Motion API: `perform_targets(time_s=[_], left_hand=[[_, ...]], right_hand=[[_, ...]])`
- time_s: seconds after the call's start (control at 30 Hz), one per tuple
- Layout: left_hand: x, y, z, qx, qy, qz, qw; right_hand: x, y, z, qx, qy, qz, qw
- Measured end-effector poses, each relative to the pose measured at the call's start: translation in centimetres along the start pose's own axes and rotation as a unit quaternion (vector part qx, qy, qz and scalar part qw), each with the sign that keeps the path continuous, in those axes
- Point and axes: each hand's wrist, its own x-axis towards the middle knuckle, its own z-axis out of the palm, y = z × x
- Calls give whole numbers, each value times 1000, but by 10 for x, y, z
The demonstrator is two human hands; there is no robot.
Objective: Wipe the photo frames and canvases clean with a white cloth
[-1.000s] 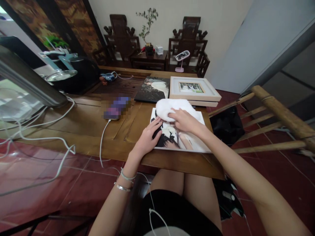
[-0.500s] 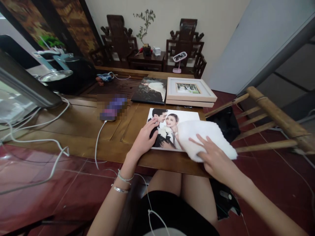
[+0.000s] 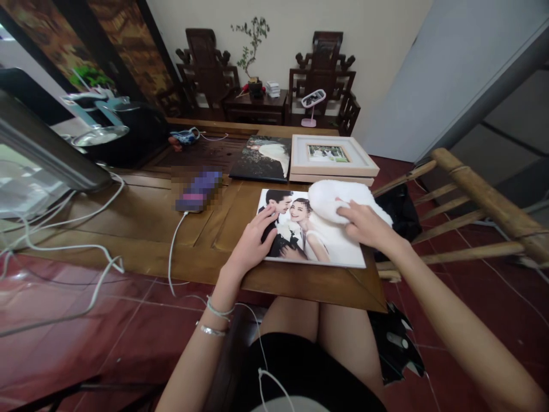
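Hands are laid on a big photo (image 3: 319,252) on the tabletop (image 3: 141,214): the left hand (image 3: 253,243) is pressed open and flat, and a white cloth (image 3: 330,197) is gripped by the right hand (image 3: 364,226).

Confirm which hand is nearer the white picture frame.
Right. Right hand holds the white cloth just in front of the white picture frame; left hand rests on the photo print's left edge, farther back.
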Motion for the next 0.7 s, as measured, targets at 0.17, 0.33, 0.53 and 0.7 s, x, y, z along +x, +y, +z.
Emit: perform_targets(time_s=[0.17, 0.33, 0.53, 0.7], left_hand=[[1, 0, -1, -5, 2, -1, 1000], [2, -1, -1, -7, 2, 2, 1000], [2, -1, 0, -7, 7, 1, 1000], [2, -1, 0, -2, 9, 7, 1000]], right_hand=[[22, 14, 9, -10, 41, 20, 999], [-15, -4, 26, 17, 92, -30, 995], [-93, -62, 26, 53, 139, -79, 986], [-116, -92, 3, 85, 43, -87, 992]])
